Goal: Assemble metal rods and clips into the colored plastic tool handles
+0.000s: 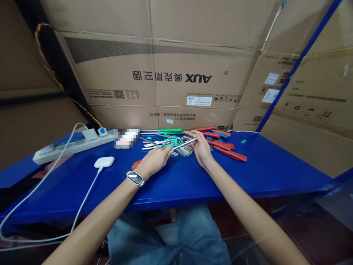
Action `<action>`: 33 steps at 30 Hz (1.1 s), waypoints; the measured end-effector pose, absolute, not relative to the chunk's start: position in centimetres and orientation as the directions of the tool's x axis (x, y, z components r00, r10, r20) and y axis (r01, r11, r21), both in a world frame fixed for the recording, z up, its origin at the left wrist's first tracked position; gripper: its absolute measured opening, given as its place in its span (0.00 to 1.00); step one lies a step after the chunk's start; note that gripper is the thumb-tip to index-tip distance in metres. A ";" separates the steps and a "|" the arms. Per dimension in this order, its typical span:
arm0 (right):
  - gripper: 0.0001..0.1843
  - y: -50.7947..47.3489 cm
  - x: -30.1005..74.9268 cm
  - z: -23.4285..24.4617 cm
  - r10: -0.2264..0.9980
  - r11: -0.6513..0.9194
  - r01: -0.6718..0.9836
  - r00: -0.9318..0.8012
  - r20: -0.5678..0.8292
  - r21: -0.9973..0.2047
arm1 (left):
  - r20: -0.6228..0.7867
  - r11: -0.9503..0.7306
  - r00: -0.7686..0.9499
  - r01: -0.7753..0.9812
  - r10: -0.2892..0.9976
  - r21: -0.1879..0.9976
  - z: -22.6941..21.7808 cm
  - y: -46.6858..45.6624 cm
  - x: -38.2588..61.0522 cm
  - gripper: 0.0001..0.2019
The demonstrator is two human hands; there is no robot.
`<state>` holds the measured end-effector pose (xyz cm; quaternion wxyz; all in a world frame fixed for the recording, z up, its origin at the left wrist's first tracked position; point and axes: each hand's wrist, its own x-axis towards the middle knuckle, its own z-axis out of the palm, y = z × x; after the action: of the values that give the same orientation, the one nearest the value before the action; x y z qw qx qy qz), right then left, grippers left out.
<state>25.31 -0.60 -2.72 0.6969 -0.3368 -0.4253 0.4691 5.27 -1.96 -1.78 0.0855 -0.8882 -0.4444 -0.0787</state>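
Note:
My left hand, with a watch on its wrist, grips a teal-handled screwdriver by the handle, its metal shaft running right. My right hand lies palm up with fingers loosely spread, the shaft's tip resting across its fingers. Both hands hover over a heap of loose metal shafts on the blue table. Green-handled screwdrivers lie behind the heap; red handles and a blue one lie to the right.
A white power strip with plugs sits at the left. A white charger with its cable trails off the front edge. Large cardboard boxes wall the back and right. A small teal cap lies far right.

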 end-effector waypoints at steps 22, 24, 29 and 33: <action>0.31 -0.9 27.7 -4.1 0.875 0.375 0.393 0.148 0.461 -0.839 | 0.204 -0.592 0.598 0.800 0.775 -0.097 -1.6 -2.7 4.9 0.17; 0.34 -0.8 27.2 -4.3 0.882 0.345 0.355 0.192 0.429 -0.869 | 0.205 -0.596 0.602 0.797 0.771 -0.100 -1.7 -2.6 5.0 0.17; 0.32 -0.7 25.5 -3.9 0.973 0.204 -0.062 0.128 0.195 -0.977 | 0.201 -0.589 0.595 0.803 0.779 -0.094 -1.8 -2.4 5.1 0.18; 0.31 -0.9 25.1 -3.5 0.974 0.211 -0.111 0.103 0.200 -0.971 | 0.205 -0.595 0.597 0.800 0.776 -0.077 -1.6 -2.3 5.0 0.17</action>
<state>25.08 -0.88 -3.49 0.6007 -0.4366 -0.4945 0.4516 5.04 -2.34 -1.63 0.0808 -0.8899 -0.4427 -0.0753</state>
